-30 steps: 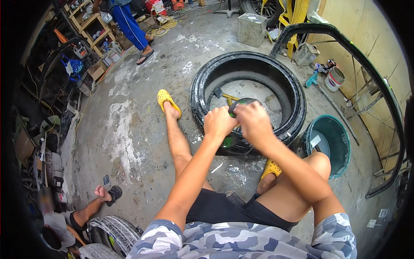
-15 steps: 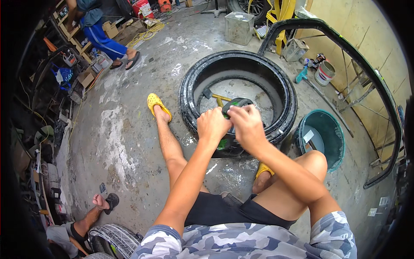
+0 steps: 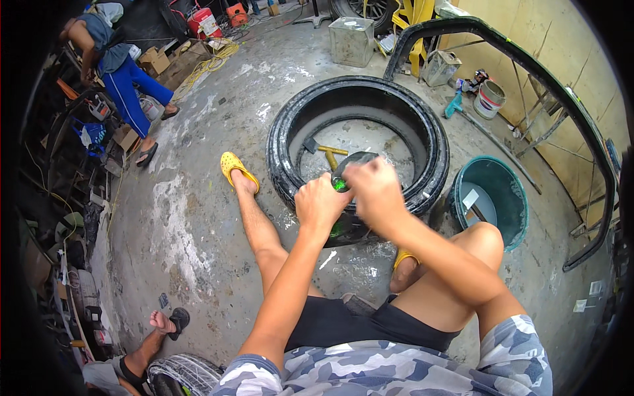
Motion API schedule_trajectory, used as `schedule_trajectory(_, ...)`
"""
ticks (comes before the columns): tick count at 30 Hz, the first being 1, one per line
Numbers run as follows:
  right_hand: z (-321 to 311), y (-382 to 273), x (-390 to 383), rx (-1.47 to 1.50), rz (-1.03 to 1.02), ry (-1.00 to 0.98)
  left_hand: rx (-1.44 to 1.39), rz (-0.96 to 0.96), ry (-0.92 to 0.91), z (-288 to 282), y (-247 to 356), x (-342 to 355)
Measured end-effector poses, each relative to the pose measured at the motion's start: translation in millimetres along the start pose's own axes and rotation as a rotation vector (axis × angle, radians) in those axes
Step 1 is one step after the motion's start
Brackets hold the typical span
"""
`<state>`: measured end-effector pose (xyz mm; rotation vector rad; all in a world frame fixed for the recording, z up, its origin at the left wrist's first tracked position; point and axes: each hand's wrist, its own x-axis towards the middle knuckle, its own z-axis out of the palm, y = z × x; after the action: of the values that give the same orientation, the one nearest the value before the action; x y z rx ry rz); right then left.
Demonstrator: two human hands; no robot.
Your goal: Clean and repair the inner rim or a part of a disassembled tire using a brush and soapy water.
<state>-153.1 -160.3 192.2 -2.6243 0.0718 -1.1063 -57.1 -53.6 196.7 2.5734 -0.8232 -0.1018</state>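
A black tyre (image 3: pixel 281 142) lies on its side on the floor in front of me. Over its near edge my left hand (image 3: pixel 319 203) is closed, thumb side up, against a black piece with glossy green patches (image 3: pixel 340 184); what its fingers hold is hidden. Close beside it, my right hand (image 3: pixel 375 193) is curled and smeared by motion, and anything in it is hidden. Within the tyre's ring lie a dark-headed tool (image 3: pixel 310 144) and yellowish handles (image 3: pixel 332 150), beyond both hands.
To the right stands a green bucket (image 3: pixel 492 171) with liquid and a tool in it. A long-handled blue tool (image 3: pixel 495 146), a white pail (image 3: pixel 489 99) and a black curved frame (image 3: pixel 561 86) are near the wall. Another person (image 3: pixel 122 72) stands far left; a second person's foot (image 3: pixel 162 322) shows lower left.
My view has shifted slightly. My right hand has moved a little and is more blurred, while my left stays closed. The person at far left has shifted and shows more of the body.
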Motion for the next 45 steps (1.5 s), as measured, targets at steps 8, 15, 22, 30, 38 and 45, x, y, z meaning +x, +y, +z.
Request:
schedule_trajectory(8,-2,-12,-6,-0.095,-0.021,-0.024,0.024,0.036,0.028,1,0,-17)
schedule_trajectory(15,-3,-5,2,-0.134,0.018,-0.014,-0.013,0.079,0.065,5,0,-18)
schedule_trajectory(22,-1,6,9,-0.108,0.123,-0.009,0.027,0.100,0.093,9,-3,-19)
schedule_trajectory(30,0,4,7,-0.086,0.140,-0.043,0.041,0.070,0.091,5,7,-22)
schedule_trajectory(38,-3,-7,2,-0.001,0.120,-0.018,0.036,0.116,0.134,10,0,-31)
schedule_trajectory(45,-1,5,9,-0.108,0.209,-0.070,0.009,0.138,0.147,11,3,-33)
